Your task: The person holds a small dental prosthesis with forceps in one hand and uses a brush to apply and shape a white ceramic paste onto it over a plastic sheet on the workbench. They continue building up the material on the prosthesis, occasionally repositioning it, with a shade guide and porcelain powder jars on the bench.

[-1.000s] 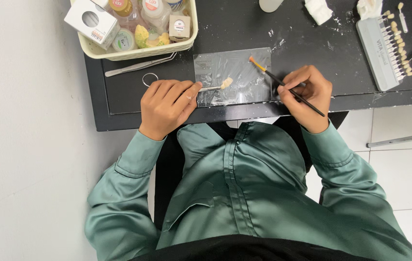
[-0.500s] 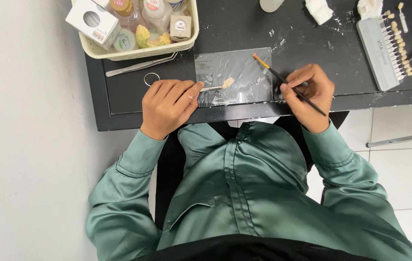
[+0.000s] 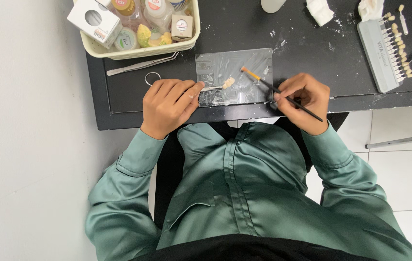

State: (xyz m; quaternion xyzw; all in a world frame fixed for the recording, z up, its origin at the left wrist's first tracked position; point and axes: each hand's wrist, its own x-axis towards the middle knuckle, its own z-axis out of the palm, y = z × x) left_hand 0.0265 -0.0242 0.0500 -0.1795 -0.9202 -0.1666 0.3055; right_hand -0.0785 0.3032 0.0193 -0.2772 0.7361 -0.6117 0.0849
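My left hand (image 3: 168, 103) grips a thin metal holder (image 3: 212, 88) that carries a small cream tooth piece (image 3: 228, 82) over a clear glass slab (image 3: 235, 77) on the black table (image 3: 312, 48). My right hand (image 3: 303, 99) pinches a fine brush (image 3: 278, 91) with a black handle and an orange tip. The brush tip hovers just right of the tooth piece, a small gap apart. Both hands rest at the table's near edge.
A cream basket (image 3: 140, 50) of small jars and boxes stands at the back left, with metal tweezers (image 3: 140, 65) in front of it. A grey tooth shade guide (image 3: 385, 50) lies at the right. White tissue (image 3: 321, 10) lies at the back.
The brush tip has shifted slightly left and down, closer to the tooth piece. My left hand and the holder stay in place.
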